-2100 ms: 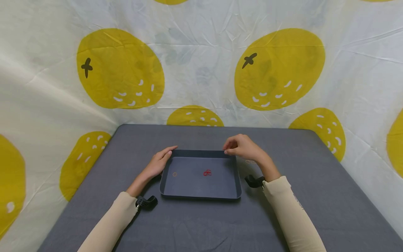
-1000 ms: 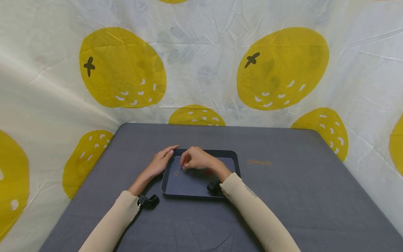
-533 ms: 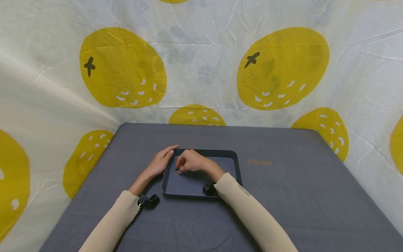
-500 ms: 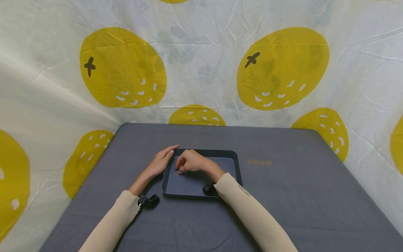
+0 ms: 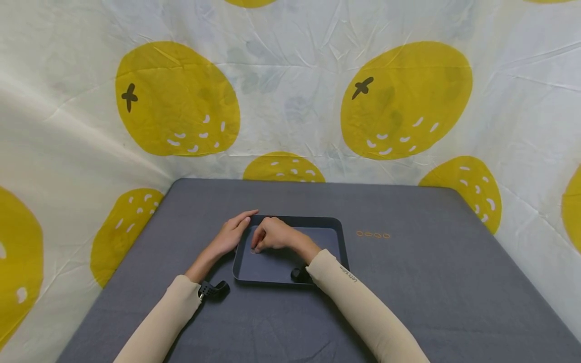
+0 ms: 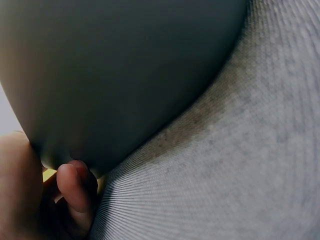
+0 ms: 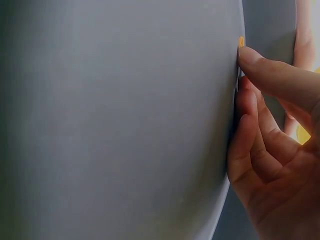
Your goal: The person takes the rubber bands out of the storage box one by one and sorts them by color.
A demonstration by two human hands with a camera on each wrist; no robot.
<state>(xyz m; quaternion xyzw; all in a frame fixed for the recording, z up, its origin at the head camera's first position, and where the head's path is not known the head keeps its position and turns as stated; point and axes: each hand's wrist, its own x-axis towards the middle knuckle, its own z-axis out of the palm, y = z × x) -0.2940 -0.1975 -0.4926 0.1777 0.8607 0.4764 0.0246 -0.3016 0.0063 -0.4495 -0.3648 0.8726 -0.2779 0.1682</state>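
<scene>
A dark grey rectangular tray (image 5: 327, 239) lies on the table in the head view. My left hand (image 5: 227, 236) grips its left side near the far corner. In the left wrist view, curled fingers (image 6: 75, 187) reach the tray's outer wall. Over the tray's left part, my right hand (image 5: 274, 233) pinches a small, thin orange rubber band (image 5: 252, 251) at the tray floor. Its thumb tip meets the orange band (image 7: 241, 41) in the right wrist view, while the other fingers bend against the tray. The red bands in the tray's middle are hidden behind the right hand and wrist.
Several orange rubber bands (image 5: 373, 235) lie in a row on the grey table cloth (image 5: 431, 272), right of the tray. Behind the table hangs a white curtain (image 5: 290, 101) with big yellow fruit prints. A black camera mount (image 5: 215, 291) sits at the left wrist.
My right hand has crossed from the tray's far right corner to its left part and lowered onto the orange rubber band there. My left hand has kept its hold on the tray.
</scene>
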